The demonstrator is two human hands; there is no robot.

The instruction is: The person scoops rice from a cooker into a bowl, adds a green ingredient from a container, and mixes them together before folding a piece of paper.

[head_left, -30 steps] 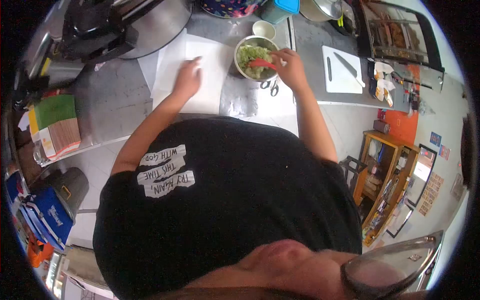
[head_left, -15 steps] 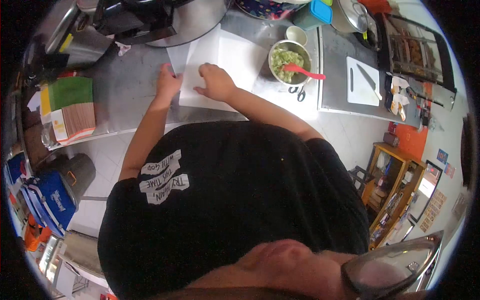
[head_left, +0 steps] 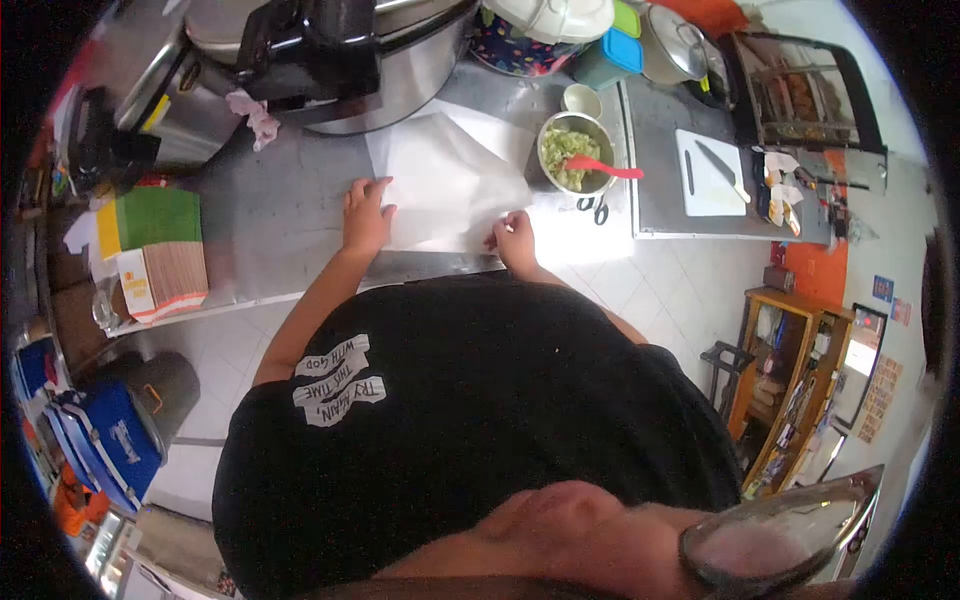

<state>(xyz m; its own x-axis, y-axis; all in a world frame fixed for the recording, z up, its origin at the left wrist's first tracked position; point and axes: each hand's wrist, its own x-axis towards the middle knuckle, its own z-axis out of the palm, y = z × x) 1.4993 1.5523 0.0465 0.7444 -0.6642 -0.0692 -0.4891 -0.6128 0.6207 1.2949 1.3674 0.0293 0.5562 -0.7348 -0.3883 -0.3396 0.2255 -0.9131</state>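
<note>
A thin, slightly see-through white sheet (head_left: 430, 185) lies on the metal counter, its upper layer raised and creased. At its left edge rests my left hand (head_left: 368, 218), thumb and fingers apart. My right hand (head_left: 514, 242) pinches the sheet's near right corner, with the fingertips curled in. Further right stands a metal bowl (head_left: 543, 165) of chopped pale green food (head_left: 566, 150). A red spatula (head_left: 605, 168) leans in it, its handle over the rim. Black scissor handles (head_left: 594, 208) show just below the bowl, and a small cup (head_left: 581, 100) sits behind it.
Large metal pots (head_left: 420, 75) line the back left. A stack of printed paper packets (head_left: 172, 255) lies at the left counter end. On the right-hand counter, a white cutting board (head_left: 708, 185) carries a knife (head_left: 722, 168). A blue-lidded container (head_left: 608, 58) stands at the back.
My right hand has moved right and toward me, and now grips the sheet's corner. My left hand has shifted to the sheet's left edge. The upper sheet has spread and lifted; the view has shifted slightly.
</note>
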